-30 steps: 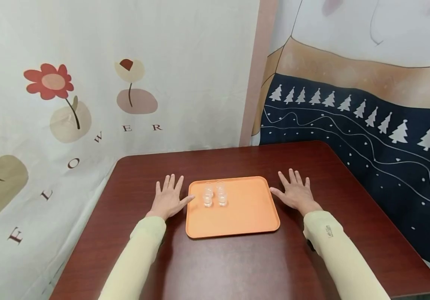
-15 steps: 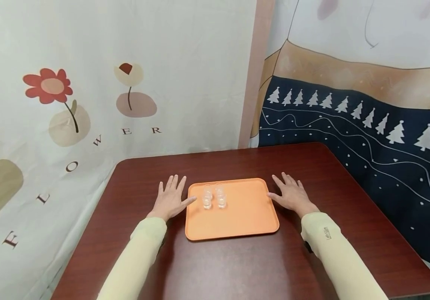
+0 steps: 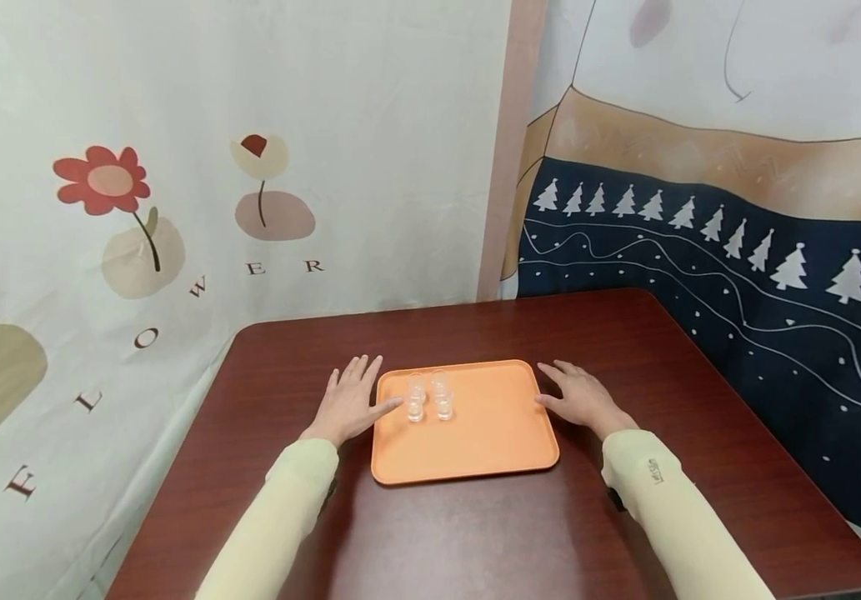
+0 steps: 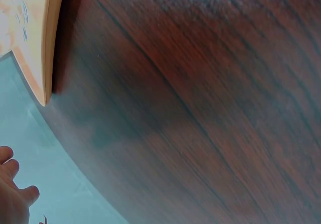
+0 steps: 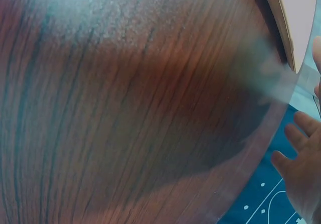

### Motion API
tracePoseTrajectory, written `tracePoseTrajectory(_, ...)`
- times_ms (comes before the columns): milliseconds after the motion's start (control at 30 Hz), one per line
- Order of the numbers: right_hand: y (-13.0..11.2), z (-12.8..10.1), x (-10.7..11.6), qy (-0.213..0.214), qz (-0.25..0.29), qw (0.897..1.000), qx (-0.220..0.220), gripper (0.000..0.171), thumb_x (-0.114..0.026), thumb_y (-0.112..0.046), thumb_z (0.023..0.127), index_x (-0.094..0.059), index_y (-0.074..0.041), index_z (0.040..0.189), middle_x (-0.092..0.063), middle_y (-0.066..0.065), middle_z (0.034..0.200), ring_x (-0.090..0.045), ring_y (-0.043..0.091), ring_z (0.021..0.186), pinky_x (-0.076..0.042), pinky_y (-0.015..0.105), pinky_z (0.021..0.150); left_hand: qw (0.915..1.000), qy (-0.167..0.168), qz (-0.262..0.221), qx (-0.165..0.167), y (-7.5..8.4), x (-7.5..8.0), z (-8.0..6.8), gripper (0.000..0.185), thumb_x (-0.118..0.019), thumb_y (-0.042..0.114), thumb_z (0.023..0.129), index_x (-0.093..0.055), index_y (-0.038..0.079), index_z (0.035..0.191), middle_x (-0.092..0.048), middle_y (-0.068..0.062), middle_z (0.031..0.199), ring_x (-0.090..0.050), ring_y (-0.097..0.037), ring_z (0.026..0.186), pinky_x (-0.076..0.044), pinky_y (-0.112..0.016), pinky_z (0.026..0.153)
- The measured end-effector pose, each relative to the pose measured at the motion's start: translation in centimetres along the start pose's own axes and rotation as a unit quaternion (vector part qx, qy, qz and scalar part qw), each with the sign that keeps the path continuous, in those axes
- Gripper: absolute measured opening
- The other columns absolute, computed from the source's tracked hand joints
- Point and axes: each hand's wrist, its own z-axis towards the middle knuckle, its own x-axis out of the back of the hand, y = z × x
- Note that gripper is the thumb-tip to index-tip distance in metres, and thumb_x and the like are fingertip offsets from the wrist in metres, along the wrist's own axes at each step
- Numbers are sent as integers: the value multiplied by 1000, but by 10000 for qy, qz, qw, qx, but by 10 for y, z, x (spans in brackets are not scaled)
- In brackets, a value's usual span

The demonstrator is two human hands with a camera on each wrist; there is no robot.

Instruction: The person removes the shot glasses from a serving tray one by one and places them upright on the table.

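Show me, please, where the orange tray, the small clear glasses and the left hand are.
orange tray point(image 3: 490, 446): head view, bare floor.
small clear glasses point(image 3: 429, 395): head view, cluster's middle.
left hand point(image 3: 349, 403): head view, back of hand.

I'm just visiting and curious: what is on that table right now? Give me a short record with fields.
Table: dark red-brown wood
Tray: orange, rectangular, lying flat in the middle
Glasses: four small clear ones, grouped at the tray's far left
Left hand: fingers straight, at the tray's left edge, thumb on the rim
Right hand: fingers relaxed, at the tray's right edge
Sleeves: pale yellow
Backdrop: flower-print cloth on the left, tree-print cloth on the right
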Motion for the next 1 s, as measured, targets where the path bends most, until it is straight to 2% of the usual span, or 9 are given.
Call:
tracePoseTrajectory(233, -3, 2, -4, -116, 125, 9998, -76, 67, -64, -39, 96, -39, -11, 152, -32, 28, 153, -34, 48, 137, -32, 67, 104, 9997, -5, -219, -52, 4, -3, -2, 93, -59, 64, 89, -27, 8, 156, -33, -23, 155, -26, -39, 144, -19, -61, 114)
tracePoseTrajectory(633, -5, 5, -10, -104, 158, 9998, 106, 61, -64, -34, 97, -45, -9, 148, -41, 27, 146, -41, 46, 132, -37, 65, 102, 9949, 19, -998, -132, 6, -10, -6, 90, -63, 61, 89, -30, 9, 156, -40, -18, 152, -34, -37, 141, -25, -58, 112)
tracePoseTrajectory(1000, -2, 1, -14, -126, 186, 9994, 263, 57, -64, -34, 96, -51, -4, 143, -47, 27, 140, -44, 46, 128, -38, 62, 102, 9876, -63, -1566, 75, 11, -13, -12, 85, -68, 55, 88, -35, 12, 154, -44, -16, 149, -39, -38, 137, -31, -57, 110)
